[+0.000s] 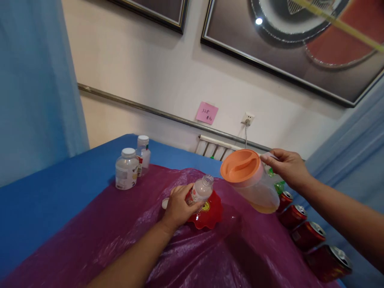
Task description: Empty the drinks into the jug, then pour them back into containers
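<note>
My left hand (179,206) is wrapped round a small clear bottle (201,189) with a printed label and an uncapped mouth. The bottle leans slightly to the right over a red scalloped dish (210,214). A white cap (165,203) lies just left of that hand. On the right, my right hand (286,166) grips the handle of a clear pitcher (255,194) with an orange lid (241,166). The pitcher is tilted toward the bottle, its lid apart from the bottle's mouth. A little yellowish liquid shows at the pitcher's bottom.
Two white-capped clear containers, a wide jar (126,170) and a bottle (144,154), stand at the left. Several red cans (309,236) line the right edge. Purple plastic sheeting (120,236) covers part of the blue table (39,208). Behind is a wall with a pipe (144,107).
</note>
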The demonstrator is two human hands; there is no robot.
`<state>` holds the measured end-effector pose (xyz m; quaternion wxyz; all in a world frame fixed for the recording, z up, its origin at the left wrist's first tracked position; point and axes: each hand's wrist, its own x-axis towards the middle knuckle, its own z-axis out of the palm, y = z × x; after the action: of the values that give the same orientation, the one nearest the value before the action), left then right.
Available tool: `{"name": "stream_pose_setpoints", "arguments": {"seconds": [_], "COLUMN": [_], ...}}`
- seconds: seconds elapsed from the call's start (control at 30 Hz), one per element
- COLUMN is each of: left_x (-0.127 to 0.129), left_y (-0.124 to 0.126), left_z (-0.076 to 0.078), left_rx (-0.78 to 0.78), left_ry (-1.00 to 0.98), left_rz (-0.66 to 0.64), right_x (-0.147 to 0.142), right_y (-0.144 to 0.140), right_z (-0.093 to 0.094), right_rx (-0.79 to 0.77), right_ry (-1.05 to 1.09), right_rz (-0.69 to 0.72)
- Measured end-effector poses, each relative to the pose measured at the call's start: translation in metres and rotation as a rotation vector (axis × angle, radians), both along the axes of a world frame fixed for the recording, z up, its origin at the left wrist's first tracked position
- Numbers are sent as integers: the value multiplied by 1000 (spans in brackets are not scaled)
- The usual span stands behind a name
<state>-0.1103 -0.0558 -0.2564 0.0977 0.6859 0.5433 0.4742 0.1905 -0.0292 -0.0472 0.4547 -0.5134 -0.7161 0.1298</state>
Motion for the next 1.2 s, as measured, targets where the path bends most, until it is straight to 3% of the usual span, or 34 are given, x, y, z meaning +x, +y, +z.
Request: {"name": "stream_pose_setpoints", "arguments": {"seconds": [0.27, 0.63, 1.2], "left_x": [2, 6, 7], "left_y": [-1, -3, -3], "left_z": [-2, -2, -3], "left_rx": [2, -17, -14], "left_ry": [-19, -32, -1], "left_rz": [-21, -47, -35], "right_x": [-19, -18, -17], "right_y": [6, 17, 10], "right_z": [7, 8, 21], "right_rx": [36, 63, 87], "right_ry": [-142, -313, -372], "right_rz": [69, 85, 50]}}
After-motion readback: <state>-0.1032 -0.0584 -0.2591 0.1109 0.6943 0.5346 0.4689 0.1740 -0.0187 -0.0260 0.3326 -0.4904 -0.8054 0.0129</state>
